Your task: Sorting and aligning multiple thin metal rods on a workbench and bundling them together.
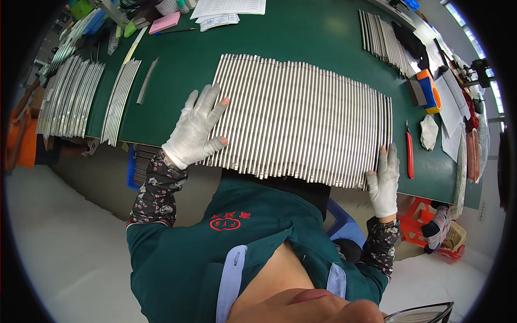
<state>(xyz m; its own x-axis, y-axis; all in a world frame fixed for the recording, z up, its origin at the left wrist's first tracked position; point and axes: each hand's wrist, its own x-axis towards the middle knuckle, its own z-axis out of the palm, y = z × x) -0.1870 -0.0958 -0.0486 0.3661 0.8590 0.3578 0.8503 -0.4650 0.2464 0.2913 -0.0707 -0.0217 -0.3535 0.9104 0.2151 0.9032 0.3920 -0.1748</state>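
Observation:
A wide row of thin silvery metal rods [301, 118] lies side by side on the green table [318, 32], their near ends uneven along the front edge. My left hand [195, 129], in a white glove with bare thumb and index fingertips, rests against the row's left side with fingers spread. At the opposite side, my gloved right hand [384, 180] touches the last rods near their lower ends, its fingers stretched out. A few rods at the right stand slightly apart from the others. Neither hand is wrapped round a rod.
Left of the row lie one loose strip [147, 81], a small bundle of rods [121, 102] and wrapped bundles [72, 97]. Red-handled pliers [410, 153], a white cloth [429, 132] and an orange-blue tape dispenser [429, 91] lie at right. More rods [383, 43] and papers [229, 7] are behind.

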